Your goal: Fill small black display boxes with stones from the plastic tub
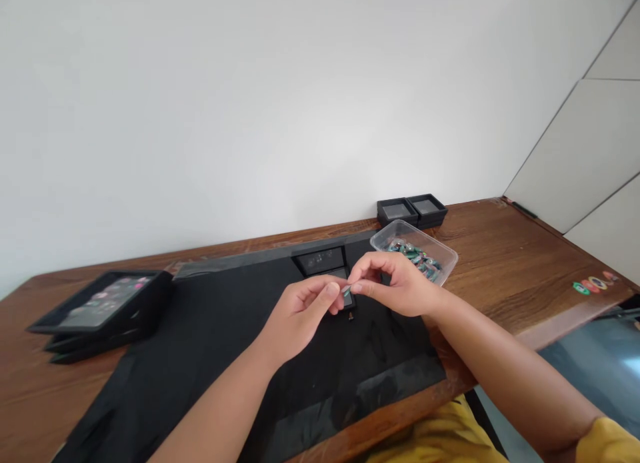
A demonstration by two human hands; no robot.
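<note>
Both hands, left hand (pixel 303 310) and right hand (pixel 395 283), pinch one tiny greenish stone (pixel 346 290) above a black cloth mat (pixel 210 343). A loose fingertip grip could drop it beside the small black open box (pixel 345 296), where it may roll away.

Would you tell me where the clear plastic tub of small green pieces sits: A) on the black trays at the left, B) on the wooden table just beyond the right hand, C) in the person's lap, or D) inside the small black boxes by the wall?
B: the clear plastic tub rests on the wooden table just beyond the right hand.
</note>
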